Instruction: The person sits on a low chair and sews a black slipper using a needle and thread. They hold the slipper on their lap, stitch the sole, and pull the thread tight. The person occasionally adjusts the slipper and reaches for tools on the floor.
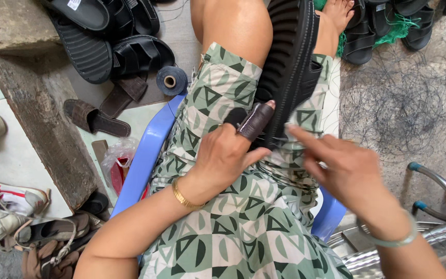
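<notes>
Left of the black sandal (287,67) lies a pink plastic bag (117,163). Left hand (223,155) grips the sandal; right hand (344,168) hovers beside it, fingers loosely extended, holding nothing visible.

Single head-worn view, straight down, close over the lap and hands (285,160).

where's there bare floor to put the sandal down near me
Bare patches: the pale floor left of the wooden beam, and a strip of tile between the brown straps and the blue chair. The concrete on the right is flat but strewn with loose thread. Crowded: sandal piles at top, shoes bottom left.
</notes>
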